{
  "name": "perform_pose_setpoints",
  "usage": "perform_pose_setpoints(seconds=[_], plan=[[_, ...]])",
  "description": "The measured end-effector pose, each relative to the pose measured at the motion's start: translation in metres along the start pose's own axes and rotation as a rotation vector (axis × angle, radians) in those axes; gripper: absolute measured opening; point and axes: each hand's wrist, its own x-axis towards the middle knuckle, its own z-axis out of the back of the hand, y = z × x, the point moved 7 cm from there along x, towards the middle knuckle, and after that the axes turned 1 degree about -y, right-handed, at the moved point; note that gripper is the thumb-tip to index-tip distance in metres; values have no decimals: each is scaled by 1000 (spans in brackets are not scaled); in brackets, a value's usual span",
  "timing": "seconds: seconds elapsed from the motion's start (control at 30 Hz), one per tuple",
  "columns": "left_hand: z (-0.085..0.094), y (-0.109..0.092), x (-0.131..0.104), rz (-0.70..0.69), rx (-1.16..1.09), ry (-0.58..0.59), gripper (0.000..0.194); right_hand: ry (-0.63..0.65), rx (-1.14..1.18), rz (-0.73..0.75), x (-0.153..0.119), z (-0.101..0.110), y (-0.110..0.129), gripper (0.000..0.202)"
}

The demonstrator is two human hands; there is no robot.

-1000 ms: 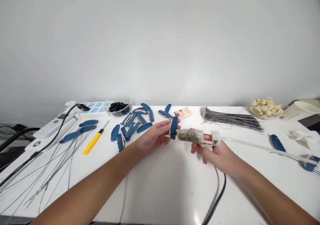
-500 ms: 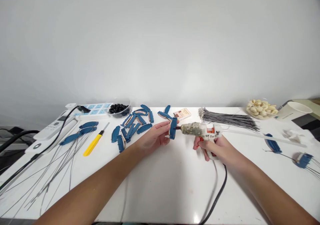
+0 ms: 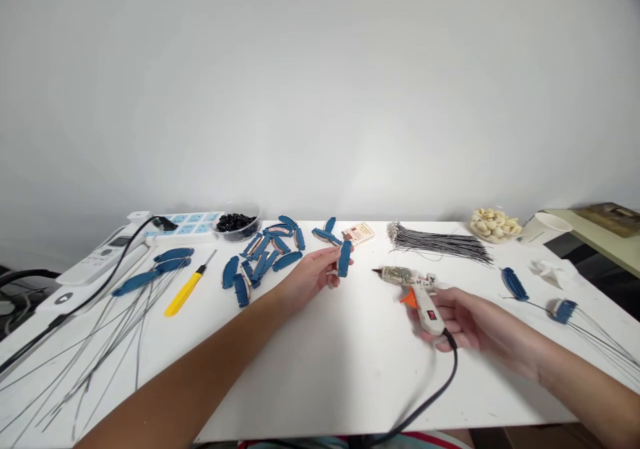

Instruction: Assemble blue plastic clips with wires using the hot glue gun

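Plain white wall [image 3: 320, 96] stands behind your glossy white counter [image 3: 310, 369], whose middle lies between loose blue pieces on the left and a long bundle of thin black wires [image 3: 440, 241] on the far right. Your right hand [image 3: 467, 312] has its fingers around and under the handle of a white, glue-stained glue gun [image 3: 428, 308], and the grasp looks loose; whether the gun touches the counter, you cannot tell from here. Its black rubber-sheathed cord [image 3: 425, 406] runs over the near edge, so a snag there could probably twist the gun out of such a light hold.

Your left hand [image 3: 316, 270] pinches one small curved blue piece [image 3: 345, 258] upright between thumb and fingers, above the middle of the counter and just in front of the small printed cardboard box [image 3: 359, 234]. Only a narrow part is gripped, so a careless turn could let it slip; any wet glue, too small to make out, could smear onto your fingers.

Watch the orange plastic trigger [image 3: 410, 298]: pressing it while shifting your grip might push out glue. Smallest, the dark pointed nozzle [image 3: 377, 271] aims left, apart from the piece but towards your left hand; if hot, a swing that way could burn you.
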Motion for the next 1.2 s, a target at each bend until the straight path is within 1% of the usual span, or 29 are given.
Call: perform_pose_setpoints(seconds=[0.07,0.13,0.2,0.23,0.27,0.33,0.4,0.5,0.57,0.63,0.7,0.8,0.87,0.97,1.07,1.2], plan=[[0,2,-1,2,62,-15,46,-111,-212,-1,-10,24,4,51],[2,4,-1,5,132,-44,42,-198,-495,53,-18,43,19,56],[6,5,0,0,204,-76,37,-297,-834,234,-18,49,49,54],[7,5,0,-4,240,-90,36,-371,-1005,359,-16,47,67,51],[8,5,1,-9,276,-100,36,-421,-1136,488,-10,41,83,46],[8,4,0,-16,339,-106,38,-422,-1177,556,17,30,100,37],[7,3,-1,-17,394,-109,43,-396,-1218,565,50,19,109,30],[7,2,-4,1,489,-130,48,-347,-1297,544,91,5,116,27],[9,1,-6,17,564,-161,49,-288,-1350,522,105,0,117,27],[13,-2,-9,16,642,-202,48,-230,-1401,507,111,-4,118,26],[17,-8,-11,-5,726,-241,45,-199,-1449,508,111,-7,119,25],[17,-17,-15,-56,872,-281,39,-199,-1504,537,110,-12,120,24],[14,-22,-17,-93,973,-296,34,-210,-1525,571,111,-14,119,24],[5,-25,-21,-129,1107,-286,30,-235,-1533,626,112,-15,117,25],[-2,-24,-23,-146,1205,-262,26,-247,-1533,643,112,-13,114,28],[-3,-24,-23,-130,1266,-259,28,-202,-1562,608,114,-11,112,28]])
